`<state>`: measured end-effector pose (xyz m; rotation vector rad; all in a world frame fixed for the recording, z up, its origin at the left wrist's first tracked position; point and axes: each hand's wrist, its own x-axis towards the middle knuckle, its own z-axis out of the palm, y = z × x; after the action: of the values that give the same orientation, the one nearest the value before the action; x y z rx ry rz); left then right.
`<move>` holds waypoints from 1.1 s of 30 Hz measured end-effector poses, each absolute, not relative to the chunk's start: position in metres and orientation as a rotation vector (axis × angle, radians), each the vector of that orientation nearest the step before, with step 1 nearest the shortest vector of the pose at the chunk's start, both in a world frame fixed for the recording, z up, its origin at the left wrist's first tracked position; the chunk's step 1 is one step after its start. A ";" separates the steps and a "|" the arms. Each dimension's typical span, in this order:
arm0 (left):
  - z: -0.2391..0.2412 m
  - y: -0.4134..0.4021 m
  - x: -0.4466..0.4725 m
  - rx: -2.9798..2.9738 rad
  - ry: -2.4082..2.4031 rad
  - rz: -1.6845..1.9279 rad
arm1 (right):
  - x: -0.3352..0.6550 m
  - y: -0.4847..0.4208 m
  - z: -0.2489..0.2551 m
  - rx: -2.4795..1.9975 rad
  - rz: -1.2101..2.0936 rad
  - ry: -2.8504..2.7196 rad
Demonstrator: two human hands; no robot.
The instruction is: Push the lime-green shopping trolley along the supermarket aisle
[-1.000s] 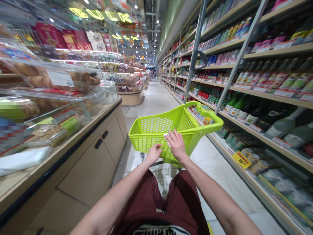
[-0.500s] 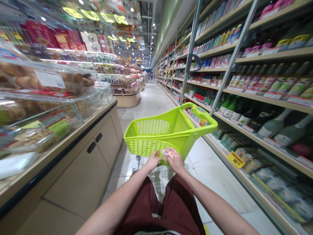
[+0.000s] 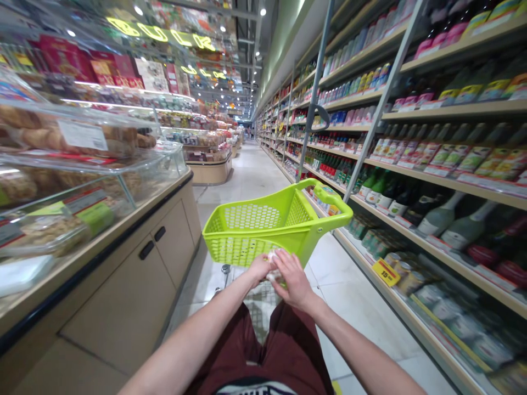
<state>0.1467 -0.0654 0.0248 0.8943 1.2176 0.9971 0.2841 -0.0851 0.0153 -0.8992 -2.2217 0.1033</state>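
My two hands meet in front of my lap, just short of a lime-green shopping cart (image 3: 247, 244). A crumpled white tissue (image 3: 272, 255) is between them, with bits of white showing above and below the fingers. My right hand (image 3: 294, 280) presses the tissue over the fingertips of my left hand (image 3: 259, 267), its own fingers close together and bent. The left fingers are mostly hidden under the tissue and the right hand. Neither hand touches the cart's handle (image 3: 335, 204), which points to the right. The cart stands sideways in the aisle, its basket showing perforated walls.
On the left runs a wooden counter (image 3: 135, 285) with glass cases of packaged food. Tall shelves (image 3: 448, 164) of bottles and cans line the right side, with a yellow price tag (image 3: 386, 272). Pale floor tiles (image 3: 242, 162) stretch down the aisle between, with distant people far ahead.
My right hand has closed in on the left and now covers its fingertips with the tissue; before, the hands were slightly apart. The view has shifted a little to the right.
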 end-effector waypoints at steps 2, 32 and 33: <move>0.028 -0.066 0.148 0.958 1.205 0.872 | 0.291 -0.093 0.007 -0.826 0.048 -2.393; 0.041 -0.038 0.100 2.136 1.837 0.725 | 0.334 -0.030 0.001 -0.978 0.150 -2.337; 0.044 -0.039 0.104 2.139 1.726 0.816 | 0.326 -0.031 0.017 -0.969 0.270 -2.281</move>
<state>0.1037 -0.0391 0.0440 2.1391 1.7256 0.8162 0.3256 -0.0309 0.0169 -0.9692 -2.2809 0.2703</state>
